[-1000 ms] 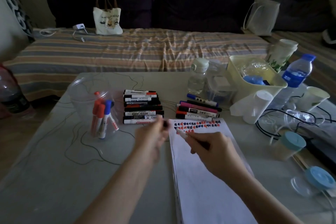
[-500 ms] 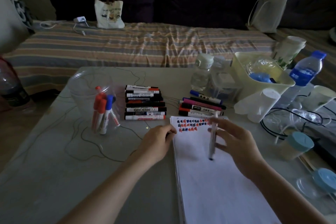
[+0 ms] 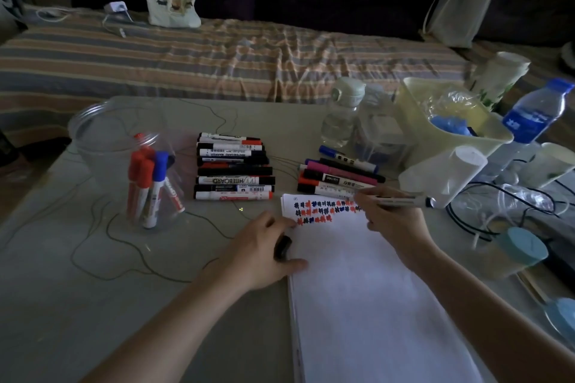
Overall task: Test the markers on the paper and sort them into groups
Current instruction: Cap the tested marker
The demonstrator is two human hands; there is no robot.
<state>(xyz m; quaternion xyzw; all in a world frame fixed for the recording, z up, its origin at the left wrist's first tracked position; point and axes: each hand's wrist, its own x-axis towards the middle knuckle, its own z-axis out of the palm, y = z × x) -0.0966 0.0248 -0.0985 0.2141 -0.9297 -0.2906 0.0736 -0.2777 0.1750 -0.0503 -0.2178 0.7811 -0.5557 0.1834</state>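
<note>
Near the left edge of the tabletop [image 3: 77, 274] stands a clear cup [image 3: 149, 183] with red and blue markers standing up in it. Just right of the cup, toward the middle of the tabletop, lies a neat stack of markers [image 3: 235, 166], all pointing left to right.

Next comes the left hand [image 3: 264, 250]. It rests on the tabletop at the left edge of the paper [image 3: 367, 289]. Its fingers are curled around a small black cap [image 3: 282, 246]. The thumb lies flat on the paper's edge.

The paper lies at the near middle of the tabletop. Its far end has rows of small red, blue and black test marks [image 3: 323, 210].

The right hand [image 3: 393, 218] is over the far right corner of the paper. Its fingers pinch a marker [image 3: 401, 201]. The marker lies almost flat, long way left to right, with its dark tip sticking out to the right, past the paper. So the tip points away from the cap, and the cap is off to the left and nearer. I think the two need to come together, so the marker would have to turn.

Just past the far edge of the paper lies a loose group of markers [image 3: 339, 176], close to the right hand. Further right stands a yellow bin [image 3: 413, 109] and a water bottle [image 3: 538, 112] by the right edge.
</note>
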